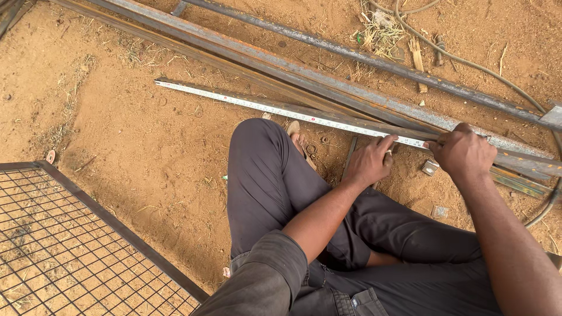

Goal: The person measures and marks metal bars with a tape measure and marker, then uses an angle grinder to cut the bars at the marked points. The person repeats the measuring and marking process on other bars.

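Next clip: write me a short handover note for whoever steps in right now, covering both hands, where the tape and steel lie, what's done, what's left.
Left hand: fingertips press the tape measure onto the metal bar.
Right hand: closed over the tape's near end on the same bar.
Things: the tape lies stretched along the bar on the sandy ground; more steel lengths run beside it; a mesh panel sits to the person's left.
Done: tape laid out and pinned.
Left: no mark visible on the bar; marking seems pending.
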